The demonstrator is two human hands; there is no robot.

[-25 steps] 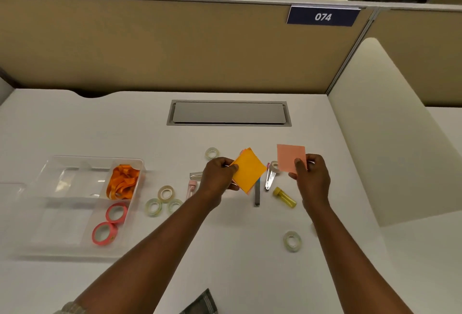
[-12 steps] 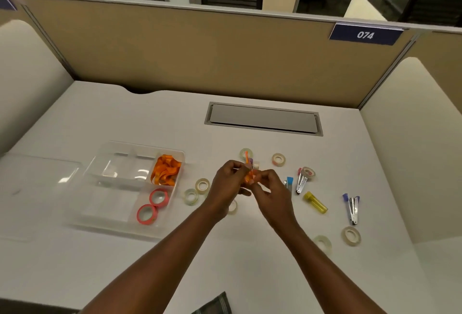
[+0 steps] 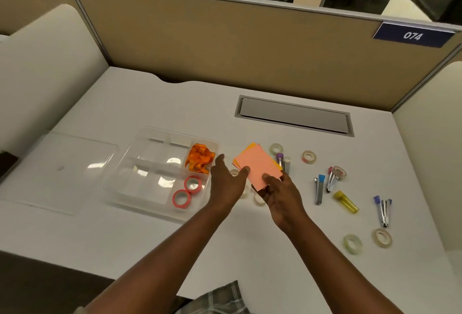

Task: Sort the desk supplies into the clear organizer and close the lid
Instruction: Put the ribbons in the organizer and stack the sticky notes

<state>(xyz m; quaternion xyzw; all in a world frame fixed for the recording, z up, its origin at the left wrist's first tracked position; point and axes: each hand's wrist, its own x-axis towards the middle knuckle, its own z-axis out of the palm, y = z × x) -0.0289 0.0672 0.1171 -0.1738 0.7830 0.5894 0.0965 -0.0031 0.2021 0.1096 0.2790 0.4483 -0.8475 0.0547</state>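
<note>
The right hand [image 3: 282,196] grasps the pink and orange sticky notes [image 3: 257,166] above the desk [image 3: 275,251]. The left hand [image 3: 228,183] is released, its thumb at their edge. The clear organizer [image 3: 147,186] lies at 9 o'clock from them, uncovered.

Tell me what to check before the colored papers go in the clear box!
1. Paper stack held: right grip pinches its near corner. Ok.
2. Left grip free: fingers straight, thumb touches the stack's edge. Ok.
3. Lid off: lies on the desk left of the organizer. Ok.
4. Free compartment: several left of the orange ribbon look bare. Ok.
5. Stack fits one: cannot tell.
6. Everything sorted: tape rolls and staplers lie on the desk. Not ok.
</note>
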